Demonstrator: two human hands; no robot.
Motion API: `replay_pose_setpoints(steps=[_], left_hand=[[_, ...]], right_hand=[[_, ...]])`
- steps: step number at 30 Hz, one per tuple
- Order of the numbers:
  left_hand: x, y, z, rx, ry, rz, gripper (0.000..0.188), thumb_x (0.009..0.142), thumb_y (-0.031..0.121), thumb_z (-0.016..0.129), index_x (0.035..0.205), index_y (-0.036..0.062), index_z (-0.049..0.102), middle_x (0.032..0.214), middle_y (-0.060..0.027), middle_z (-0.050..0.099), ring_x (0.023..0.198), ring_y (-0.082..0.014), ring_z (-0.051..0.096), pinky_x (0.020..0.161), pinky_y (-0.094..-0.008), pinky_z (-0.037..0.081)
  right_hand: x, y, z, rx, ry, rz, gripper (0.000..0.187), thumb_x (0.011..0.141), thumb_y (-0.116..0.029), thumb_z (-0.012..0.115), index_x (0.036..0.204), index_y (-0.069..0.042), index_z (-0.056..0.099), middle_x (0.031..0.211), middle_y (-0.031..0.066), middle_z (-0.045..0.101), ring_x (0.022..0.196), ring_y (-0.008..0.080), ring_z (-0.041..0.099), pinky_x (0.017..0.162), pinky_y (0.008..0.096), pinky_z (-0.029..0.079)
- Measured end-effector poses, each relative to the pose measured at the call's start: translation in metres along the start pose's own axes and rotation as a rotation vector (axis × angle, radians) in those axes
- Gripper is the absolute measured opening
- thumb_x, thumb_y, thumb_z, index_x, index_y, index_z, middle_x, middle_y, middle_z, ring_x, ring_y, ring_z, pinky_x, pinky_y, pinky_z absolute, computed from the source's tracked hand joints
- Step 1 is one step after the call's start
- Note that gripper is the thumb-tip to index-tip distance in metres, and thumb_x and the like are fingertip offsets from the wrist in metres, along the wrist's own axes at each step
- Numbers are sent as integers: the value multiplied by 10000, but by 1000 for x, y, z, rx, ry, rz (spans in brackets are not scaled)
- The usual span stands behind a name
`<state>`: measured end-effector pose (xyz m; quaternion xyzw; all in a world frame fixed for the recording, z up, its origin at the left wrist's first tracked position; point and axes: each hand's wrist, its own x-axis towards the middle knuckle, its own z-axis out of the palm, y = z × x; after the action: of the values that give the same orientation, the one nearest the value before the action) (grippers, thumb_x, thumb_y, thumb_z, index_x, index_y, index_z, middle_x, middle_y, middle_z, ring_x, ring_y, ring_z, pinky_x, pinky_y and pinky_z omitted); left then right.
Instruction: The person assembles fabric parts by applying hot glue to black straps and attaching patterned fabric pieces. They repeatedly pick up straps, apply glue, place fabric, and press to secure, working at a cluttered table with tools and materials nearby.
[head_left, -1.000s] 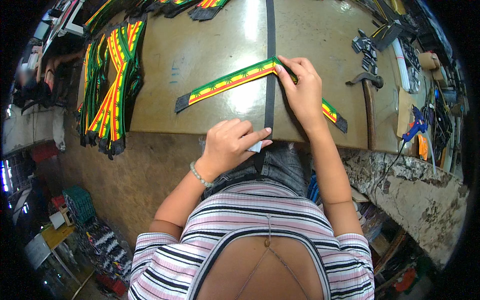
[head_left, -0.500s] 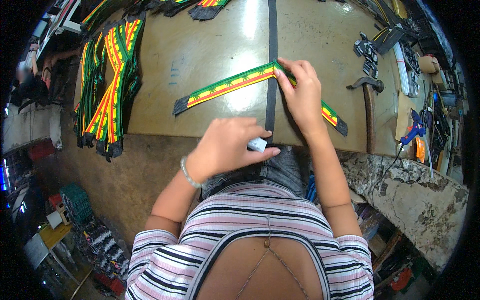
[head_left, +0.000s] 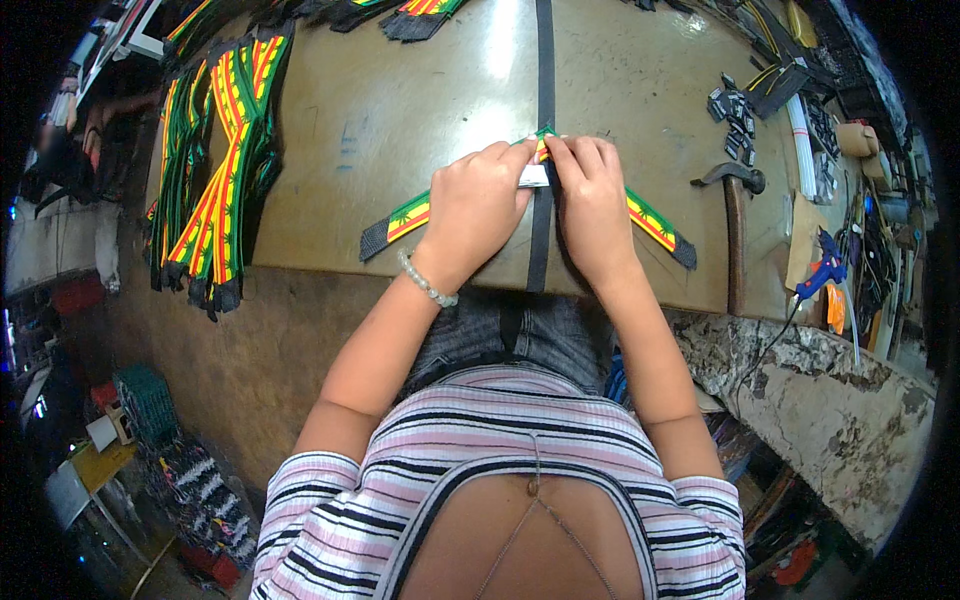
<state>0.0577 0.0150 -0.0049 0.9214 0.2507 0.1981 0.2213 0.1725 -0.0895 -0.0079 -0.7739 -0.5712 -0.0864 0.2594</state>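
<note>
Together — left hand [head_left: 478, 200], right hand [head_left: 595, 200], strap [head_left: 652, 220]

A workshop, shown by the hammer [head_left: 736, 235], glue gun [head_left: 824, 268] and strap bundles [head_left: 228, 170].

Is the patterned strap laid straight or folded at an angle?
Folded at an angle: the patterned strap rises to a peak, its dark ends slanting apart.

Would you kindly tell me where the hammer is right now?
In the head view, the hammer lies on the right side of the table, between the right hand and the blue glue gun.
</note>
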Motion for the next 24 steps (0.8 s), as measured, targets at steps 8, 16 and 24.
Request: replay_pose_setpoints(steps=[8,16,24], left_hand=[[0,-3,-8,-83,-6,34,316,789,142,709,1105,152,724,1009,-98,722,869,-316,691,739,-419,554],[-18,2,-12,-133,-54,29,312,799,142,716,1111,160,723,1000,-103,724,844,-318,689,711,-411,547],[-22,0,-9,-174,5,10,423,732,109,740,1151,150,699,1021,-112,717,874,-318,690,725,-406,551]], right_hand=[[-19,32,-55,525,-28,174,273,957,-113,589,1211,-45,659,1200,153,643,1105,248,621,970,346,475],[-203,315,-189,-246,925,862,579,792,-394,838,1029,74,595,875,131,646,817,235,618,776,375,518],[-81,208,-187,183,491,811,365,942,-382,676,1084,-54,601,810,67,719,543,66,568,475,222,444]])
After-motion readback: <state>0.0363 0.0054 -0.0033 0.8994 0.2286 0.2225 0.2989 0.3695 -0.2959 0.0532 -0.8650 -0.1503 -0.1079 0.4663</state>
